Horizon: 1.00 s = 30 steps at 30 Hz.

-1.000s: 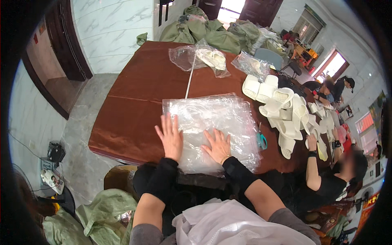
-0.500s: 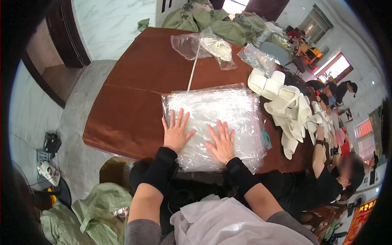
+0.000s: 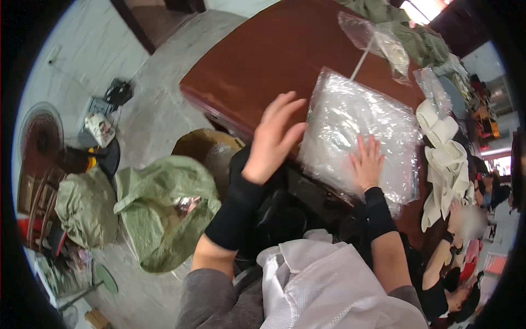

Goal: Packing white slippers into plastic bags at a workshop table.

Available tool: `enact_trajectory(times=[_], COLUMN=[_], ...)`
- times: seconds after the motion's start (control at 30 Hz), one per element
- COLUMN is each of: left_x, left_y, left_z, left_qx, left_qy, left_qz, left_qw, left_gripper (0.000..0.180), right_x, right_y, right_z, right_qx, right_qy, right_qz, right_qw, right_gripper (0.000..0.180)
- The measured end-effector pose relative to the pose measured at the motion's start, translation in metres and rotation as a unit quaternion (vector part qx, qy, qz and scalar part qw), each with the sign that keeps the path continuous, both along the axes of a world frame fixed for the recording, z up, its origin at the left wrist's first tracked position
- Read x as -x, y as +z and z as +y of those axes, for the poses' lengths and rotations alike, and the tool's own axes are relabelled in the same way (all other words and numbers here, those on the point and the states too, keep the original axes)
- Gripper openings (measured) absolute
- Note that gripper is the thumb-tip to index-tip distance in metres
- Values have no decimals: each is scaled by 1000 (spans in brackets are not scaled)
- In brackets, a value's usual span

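Observation:
A stack of clear plastic bags point(image 3: 334, 126) lies on the brown tabletop point(image 3: 263, 49) in front of me. My right hand point(image 3: 368, 163) rests flat on the bags with its fingers spread. Off the left side of the stack, my left hand point(image 3: 274, 138) is raised in the air, fingers apart and holding nothing. White slippers point(image 3: 446, 164) lie in a heap to the right of the bags. Toward the far side sits a clear bag with something white inside point(image 3: 393, 52), and a thin white strip point(image 3: 360, 63) runs from it to the stack.
On the floor at left, an open green woven sack point(image 3: 164, 208) stands beside a cardboard box point(image 3: 189, 142) holding clear plastic. Farther left are another green sack point(image 3: 87, 211) and a standing fan point(image 3: 43, 137). A co-worker's arm point(image 3: 441, 249) reaches toward the slippers at right.
My left hand has lifted off the bags and moved left of them. The right hand stays on the stack. The view has swung left, showing more of the floor and sacks.

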State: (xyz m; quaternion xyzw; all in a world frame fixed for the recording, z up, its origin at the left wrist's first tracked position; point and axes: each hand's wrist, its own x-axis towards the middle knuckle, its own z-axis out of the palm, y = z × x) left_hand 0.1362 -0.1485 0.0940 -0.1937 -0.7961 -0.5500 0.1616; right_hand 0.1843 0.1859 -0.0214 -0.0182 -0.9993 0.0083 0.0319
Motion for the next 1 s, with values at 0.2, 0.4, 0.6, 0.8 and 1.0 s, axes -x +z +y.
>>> enact_trajectory(times=[0.2,0.4,0.6,0.8,1.0], left_x=[-138,-262,-294,-199,-131], left_y=[-69,-179,-241,-264,-279], left_z=[-161,-238,-245,-301,-344], left_qx=[-94,438,227,-194,-159], left_qy=[251,439,126,491,727], left_qz=[-262,-99,-526,-345,-407], left_qw=[927,779,810,776,529], left_gripper=[27,34,34,49,66], right_x=[2,8,5,2,6], right_y=[-12,-12,-8,-9,-15], right_z=[32,20,13,24,20], right_qx=[-55,2,12,-11,-32], right_qy=[-14,-19,-20,-24,-11], right_qz=[29,14,17,27,20], right_qw=[998,1000,1000,999,999], right_gripper=[62,62,62,61,60])
